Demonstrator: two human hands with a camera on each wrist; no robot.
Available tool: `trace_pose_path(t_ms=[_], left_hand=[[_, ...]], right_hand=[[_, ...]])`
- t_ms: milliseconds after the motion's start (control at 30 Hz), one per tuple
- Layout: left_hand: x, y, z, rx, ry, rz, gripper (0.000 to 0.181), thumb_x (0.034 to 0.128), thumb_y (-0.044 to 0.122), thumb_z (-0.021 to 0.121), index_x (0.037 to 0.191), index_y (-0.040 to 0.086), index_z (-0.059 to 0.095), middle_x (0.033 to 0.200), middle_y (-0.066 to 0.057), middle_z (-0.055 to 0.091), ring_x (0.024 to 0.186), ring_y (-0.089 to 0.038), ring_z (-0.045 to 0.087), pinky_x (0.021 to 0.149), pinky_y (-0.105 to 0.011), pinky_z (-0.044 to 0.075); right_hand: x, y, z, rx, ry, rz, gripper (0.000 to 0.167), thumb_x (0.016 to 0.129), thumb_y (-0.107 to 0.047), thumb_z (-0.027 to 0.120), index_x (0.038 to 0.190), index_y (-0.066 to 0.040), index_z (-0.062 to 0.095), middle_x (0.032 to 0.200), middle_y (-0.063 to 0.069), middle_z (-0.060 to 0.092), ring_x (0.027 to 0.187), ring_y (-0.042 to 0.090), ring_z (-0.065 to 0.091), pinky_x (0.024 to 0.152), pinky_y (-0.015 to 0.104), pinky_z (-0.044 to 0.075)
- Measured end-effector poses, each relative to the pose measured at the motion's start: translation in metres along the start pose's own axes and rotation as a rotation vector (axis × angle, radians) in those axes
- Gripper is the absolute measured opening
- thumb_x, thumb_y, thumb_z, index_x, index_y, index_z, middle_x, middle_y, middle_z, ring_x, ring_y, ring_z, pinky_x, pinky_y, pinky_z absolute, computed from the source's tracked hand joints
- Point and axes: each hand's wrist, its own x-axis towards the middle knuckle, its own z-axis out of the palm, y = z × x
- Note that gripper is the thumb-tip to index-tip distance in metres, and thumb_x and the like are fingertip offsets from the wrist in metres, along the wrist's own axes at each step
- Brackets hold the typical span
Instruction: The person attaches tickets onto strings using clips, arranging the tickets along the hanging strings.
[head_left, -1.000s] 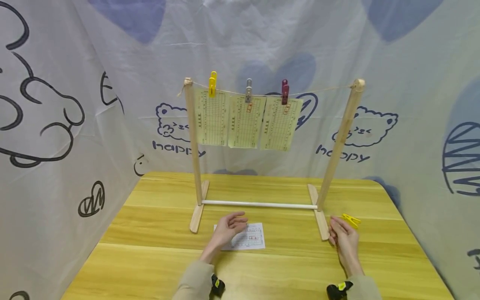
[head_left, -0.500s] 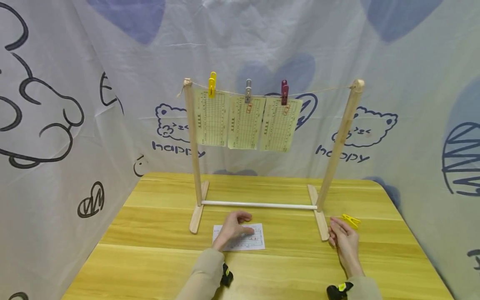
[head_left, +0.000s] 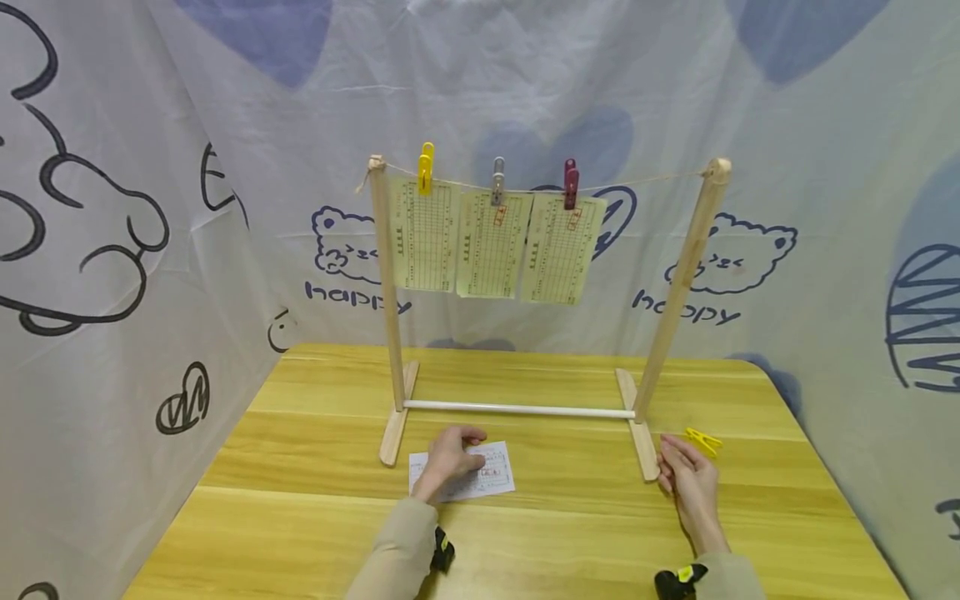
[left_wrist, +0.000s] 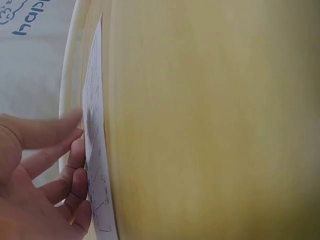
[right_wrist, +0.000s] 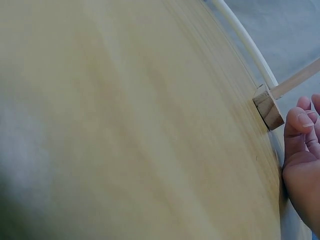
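A small white printed sheet point(head_left: 495, 477) lies on the table in front of the stand's left half. My left hand point(head_left: 448, 462) rests over its left part, thumb and fingers apart. In the left wrist view the bent fingertips of that hand point(left_wrist: 47, 175) touch the sheet point(left_wrist: 95, 115), which lies flat. My right hand point(head_left: 692, 483) rests on the table beside the stand's right foot point(head_left: 642, 452), fingers loosely curled with nothing seen in them; the right wrist view shows this hand point(right_wrist: 302, 160) near the foot's end point(right_wrist: 268, 107). A yellow clip point(head_left: 703, 442) lies just behind it.
A wooden stand with a left post point(head_left: 390, 317), a right post point(head_left: 678, 292) and a white crossbar point(head_left: 517, 409) carries a string. Three pale green sheets hang from it by a yellow clip point(head_left: 425, 169), a grey clip point(head_left: 498, 182) and a dark red clip point(head_left: 571, 185).
The white sheet has slid to the left and turned slightly, with my left hand moving left on it in the last half second. My right hand has stayed where it was.
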Motion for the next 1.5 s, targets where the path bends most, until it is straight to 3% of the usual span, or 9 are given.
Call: trace_pose_path(t_ms=[167, 367, 600, 833, 1500], left_hand=[[0.0005, 0.0017, 0.0, 0.001, -0.016, -0.017, 0.049, 0.0705, 0.018, 0.093, 0.113, 0.005, 0.074, 0.111, -0.011, 0.075, 0.104, -0.03, 0.066, 0.094, -0.049, 0.04], [0.0004, 0.0009, 0.001, -0.006, -0.015, -0.03, 0.045, 0.0666, 0.014, 0.094, 0.107, 0.007, 0.075, 0.109, -0.011, 0.075, 0.103, -0.029, 0.064, 0.092, -0.048, 0.039], [-0.0038, 0.0012, -0.0022, 0.011, 0.017, 0.038, 0.041, 0.0665, 0.016, 0.095, 0.103, 0.008, 0.076, 0.102, -0.006, 0.077, 0.095, -0.025, 0.066, 0.086, -0.043, 0.041], [-0.0006, -0.0012, 0.0008, 0.004, 0.007, -0.022, 0.041, 0.0669, 0.012, 0.094, 0.103, 0.007, 0.076, 0.105, -0.009, 0.077, 0.102, -0.031, 0.067, 0.094, -0.051, 0.043], [-0.003, -0.0001, -0.001, 0.011, 0.022, -0.004, 0.037, 0.0662, 0.011, 0.094, 0.097, 0.007, 0.073, 0.098, -0.008, 0.073, 0.091, -0.024, 0.065, 0.09, -0.046, 0.045]], right_hand=[[-0.0002, -0.0008, -0.0007, 0.001, -0.006, -0.001, 0.022, 0.101, -0.019, 0.062, 0.119, -0.007, 0.066, 0.072, -0.004, 0.067, 0.056, 0.004, 0.05, 0.043, 0.018, 0.04], [-0.0004, -0.0005, -0.0003, -0.008, -0.003, 0.011, 0.024, 0.101, -0.019, 0.062, 0.121, -0.006, 0.065, 0.072, -0.005, 0.067, 0.056, 0.004, 0.05, 0.043, 0.018, 0.041], [-0.0006, 0.0004, -0.0007, -0.009, -0.006, -0.001, 0.024, 0.1, -0.019, 0.063, 0.12, -0.006, 0.065, 0.072, -0.005, 0.067, 0.055, 0.004, 0.05, 0.043, 0.018, 0.041], [-0.0002, 0.0005, -0.0004, -0.019, -0.004, 0.004, 0.025, 0.101, -0.02, 0.062, 0.121, -0.006, 0.065, 0.072, -0.005, 0.067, 0.053, 0.004, 0.049, 0.042, 0.018, 0.04], [-0.0001, 0.0004, -0.0006, -0.03, -0.004, 0.014, 0.023, 0.101, -0.02, 0.062, 0.12, -0.008, 0.066, 0.073, -0.006, 0.067, 0.053, 0.003, 0.05, 0.042, 0.018, 0.04]])
